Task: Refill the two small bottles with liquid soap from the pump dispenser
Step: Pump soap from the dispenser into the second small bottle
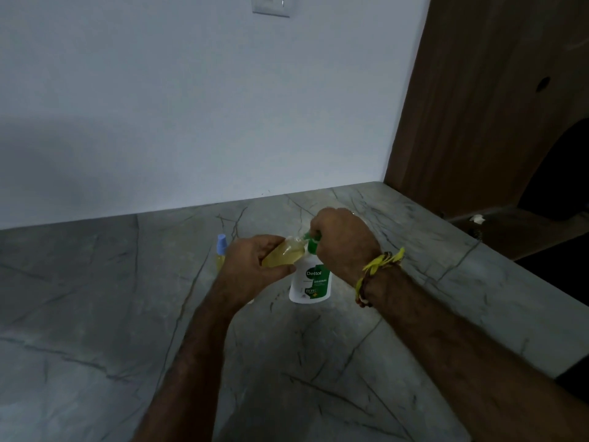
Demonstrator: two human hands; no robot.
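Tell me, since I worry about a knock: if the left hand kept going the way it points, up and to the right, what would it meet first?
Probably the pump dispenser. The left hand holds a small bottle whose mouth already sits at the green nozzle, under the right hand. Depth is hard to judge.

Grey veined stone countertop is seen running back to a plain white wall. A white switch plate is mounted on the wall at top edge. A brown wooden panel is set at right, with a small dark hole in it.
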